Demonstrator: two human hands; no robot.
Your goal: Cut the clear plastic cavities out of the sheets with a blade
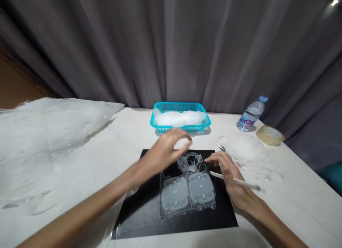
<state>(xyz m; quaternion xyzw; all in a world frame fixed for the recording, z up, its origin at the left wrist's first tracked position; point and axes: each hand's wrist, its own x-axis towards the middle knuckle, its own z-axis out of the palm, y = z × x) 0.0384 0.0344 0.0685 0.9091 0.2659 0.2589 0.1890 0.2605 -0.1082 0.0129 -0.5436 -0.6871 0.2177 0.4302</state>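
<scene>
My left hand (171, 147) is raised above the far edge of a black mat (141, 214). Its thumb and forefinger curve together in a pinch, and I cannot make out anything between them. My right hand (228, 171) rests at the mat's right side, fingers curled, with a thin white stick-like tool (247, 184) lying across it in its grip. On the mat lies a clear plastic moulded sheet (188, 201) with two square lid shapes. Tangled clear plastic trimmings (189, 163) sit at its far end, between my hands.
Behind the mat stands a turquoise basket (180, 128) with white wrapped material (181, 118). A water bottle (251, 114) and a tape roll (270, 135) are at right. A pointed metal tip (222, 148) shows beyond my right hand. Translucent plastic sheeting (53, 125) covers the left.
</scene>
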